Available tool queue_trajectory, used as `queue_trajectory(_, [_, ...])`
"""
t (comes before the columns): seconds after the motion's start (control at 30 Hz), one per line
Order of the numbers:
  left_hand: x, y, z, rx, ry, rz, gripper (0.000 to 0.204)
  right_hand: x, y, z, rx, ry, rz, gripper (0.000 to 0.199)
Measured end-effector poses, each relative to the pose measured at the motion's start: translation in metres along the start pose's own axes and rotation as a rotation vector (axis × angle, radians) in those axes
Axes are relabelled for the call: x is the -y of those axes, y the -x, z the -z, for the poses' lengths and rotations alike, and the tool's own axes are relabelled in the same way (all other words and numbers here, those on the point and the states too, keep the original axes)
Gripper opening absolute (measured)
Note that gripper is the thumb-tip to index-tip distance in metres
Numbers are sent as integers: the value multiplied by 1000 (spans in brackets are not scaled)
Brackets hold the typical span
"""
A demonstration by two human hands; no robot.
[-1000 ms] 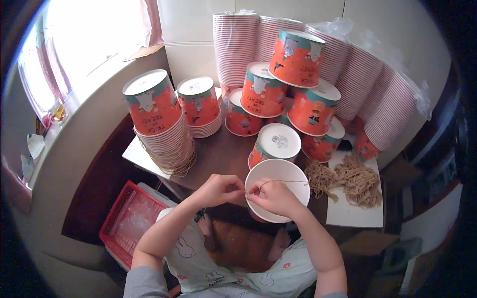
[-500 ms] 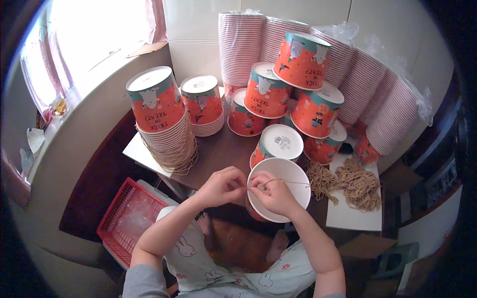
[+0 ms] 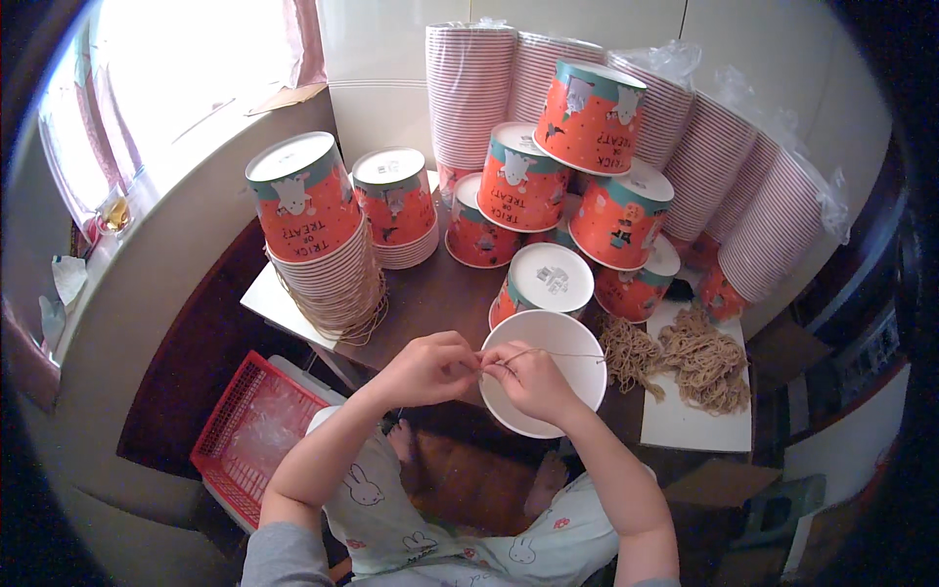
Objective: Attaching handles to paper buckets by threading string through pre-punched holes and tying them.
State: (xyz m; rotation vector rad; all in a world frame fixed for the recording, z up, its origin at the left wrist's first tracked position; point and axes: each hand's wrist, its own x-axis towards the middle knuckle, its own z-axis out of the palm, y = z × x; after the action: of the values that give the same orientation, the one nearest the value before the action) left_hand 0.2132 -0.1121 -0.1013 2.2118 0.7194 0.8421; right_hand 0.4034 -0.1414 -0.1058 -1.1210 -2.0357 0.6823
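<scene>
Item 1: my left hand (image 3: 425, 367), fingers pinched shut on the near end of a thin tan twine string (image 3: 548, 354). The pinch sits at the near-left rim of the bucket.

Item 2: my right hand (image 3: 533, 382), touching the left at the fingertips, also clenched on that string, resting over the bucket's open mouth.

Item 3: a white round paper bucket (image 3: 577, 338), mouth up, directly under the right hand. The string runs from the pinch across the mouth to the far-right rim.

Item 4: a loose heap of tan twine lengths (image 3: 685, 362) on a white sheet (image 3: 694, 426), right of the grip, well apart from it.

Item 5: upturned orange-and-teal printed paper buckets (image 3: 548, 186), piled beyond the grip; 1 tall stack (image 3: 313, 235) stands beyond and left, twine looped at its foot.

Item 6: sleeves of nested pink-striped paper cups (image 3: 469, 88), furthest from the grip, against the wall.

Item 7: a red plastic mesh basket (image 3: 249, 435), below and left of the grip.

Handling note, my judgement: keep the string taut between both pinches and the bucket steady, so the fine end does not slip.

Not legible: the string's end inside the fingers, any hole or knot at the rim, and the bucket's outer print.
</scene>
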Motion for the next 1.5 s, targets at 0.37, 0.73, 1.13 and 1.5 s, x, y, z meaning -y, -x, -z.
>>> queue_trajectory(0.37, [7, -1, -9, -67, 3, 9, 15, 2, 0, -2, -28, 39, 5, 12])
queue_trajectory(0.73, [5, -1, -14, -93, -41, 33, 16, 7, -2, -2, -39, 107, 18, 10])
queue_trajectory(1.13, [5, 0, -11, -21, -20, 90, 15, 10, 0, -4, -64, 102, 50, 6])
queue_trajectory(1.5, [22, 5, -6, -35, 386, 406, 13, 7, -1, 13, -119, -116, -58, 14])
